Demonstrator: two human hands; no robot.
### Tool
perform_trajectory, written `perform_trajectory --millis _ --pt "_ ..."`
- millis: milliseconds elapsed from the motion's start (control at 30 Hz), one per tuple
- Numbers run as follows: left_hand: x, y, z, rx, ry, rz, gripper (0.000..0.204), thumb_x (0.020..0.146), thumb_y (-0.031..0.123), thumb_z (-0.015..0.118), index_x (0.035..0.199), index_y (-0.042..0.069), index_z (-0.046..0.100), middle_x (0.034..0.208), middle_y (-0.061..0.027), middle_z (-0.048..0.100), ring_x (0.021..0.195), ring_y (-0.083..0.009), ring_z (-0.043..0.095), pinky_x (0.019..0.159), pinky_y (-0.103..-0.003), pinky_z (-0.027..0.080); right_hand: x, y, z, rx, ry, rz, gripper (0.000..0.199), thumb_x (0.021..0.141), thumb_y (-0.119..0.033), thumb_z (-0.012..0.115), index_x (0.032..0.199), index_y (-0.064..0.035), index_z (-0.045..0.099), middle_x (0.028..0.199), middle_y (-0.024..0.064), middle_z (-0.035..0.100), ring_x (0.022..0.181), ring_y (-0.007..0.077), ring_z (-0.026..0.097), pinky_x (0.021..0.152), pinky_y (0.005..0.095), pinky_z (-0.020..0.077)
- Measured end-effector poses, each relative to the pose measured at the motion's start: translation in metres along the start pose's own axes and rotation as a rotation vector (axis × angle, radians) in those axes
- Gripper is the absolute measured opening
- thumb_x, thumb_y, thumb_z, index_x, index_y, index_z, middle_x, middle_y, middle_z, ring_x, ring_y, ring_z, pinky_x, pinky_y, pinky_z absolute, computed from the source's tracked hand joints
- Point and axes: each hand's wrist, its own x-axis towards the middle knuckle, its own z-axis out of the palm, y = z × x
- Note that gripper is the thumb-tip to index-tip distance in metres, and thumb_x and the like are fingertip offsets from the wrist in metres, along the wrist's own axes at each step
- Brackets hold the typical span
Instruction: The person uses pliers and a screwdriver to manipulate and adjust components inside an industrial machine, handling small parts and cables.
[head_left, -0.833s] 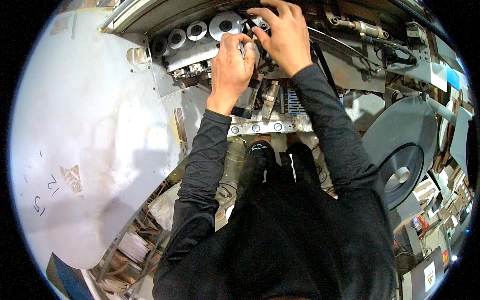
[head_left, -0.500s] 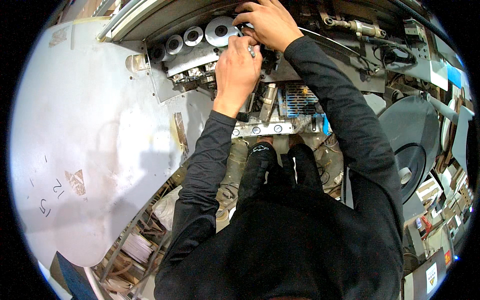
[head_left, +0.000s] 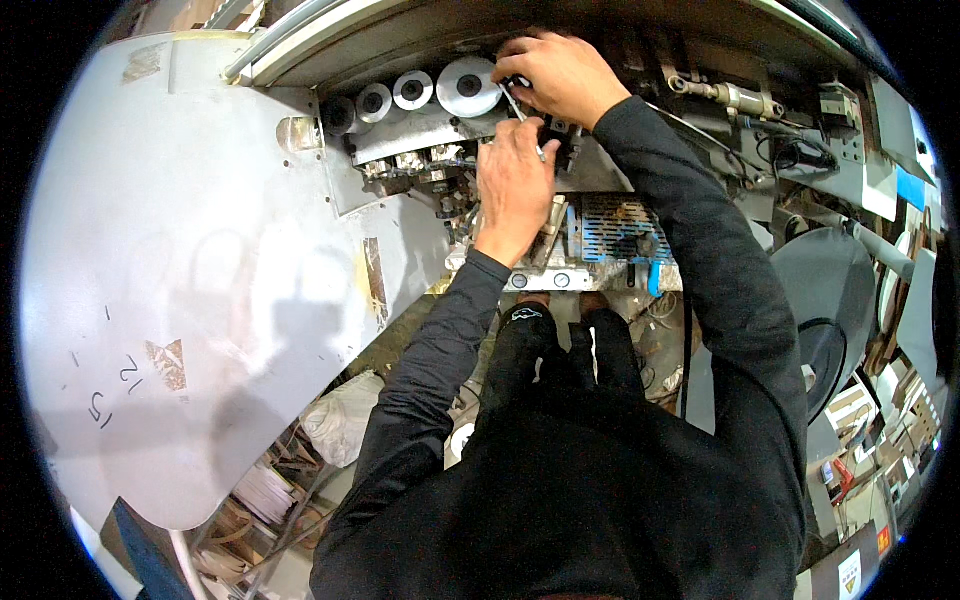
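A thin pale rod or strip (head_left: 516, 106) runs between my two hands at the machine. My left hand (head_left: 516, 185), below, has its fingers closed on the lower part of it, with the end showing beside the thumb. My right hand (head_left: 565, 76) curls in from above at the upper end, its fingertips bent round it and a small dark part. Just left of the right fingertips sits a large silver roller (head_left: 450, 88). Smaller silver rollers (head_left: 412, 91) line up farther left on a metal plate (head_left: 425, 135). What lies under my palms is hidden.
A broad pale table panel (head_left: 200, 250) spans the left. Below my hands are a blue slotted plate (head_left: 625, 230) and a gauge strip (head_left: 548, 281). A metal cylinder (head_left: 735, 98) and cables lie at upper right. A grey round disc (head_left: 825, 275) stands right.
The view has shifted, so the machine sits farther right and lower. My left hand has drawn down from the right hand, and more of the thin rod or strip shows between them.
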Motion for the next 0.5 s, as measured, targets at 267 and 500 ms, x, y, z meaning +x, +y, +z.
perform_trajectory --millis 267,500 --pt "0.037 0.027 -0.029 -0.132 -0.034 -0.246 0.027 0.102 0.019 0.06 0.12 -0.001 0.055 0.112 -0.0257 0.062 0.097 -0.0467 0.063 0.082 -0.053 0.05 0.008 0.008 -0.01 0.077 -0.134 0.045 0.029 0.089 -0.023 0.074 0.117 -0.0179 0.076 0.117 0.0054 0.074 0.106 0.0317 0.071 0.089 0.0442 0.0591" --pt "0.047 0.014 -0.035 -0.171 -0.015 -0.257 0.021 0.102 0.021 0.057 0.112 0.003 0.062 0.107 -0.0206 0.069 0.095 -0.0441 0.067 0.081 -0.051 0.053 0.016 0.006 -0.014 0.049 -0.173 0.025 0.033 0.09 -0.029 0.076 0.12 -0.0161 0.074 0.114 0.0086 0.075 0.104 0.0333 0.071 0.088 0.0458 0.059"
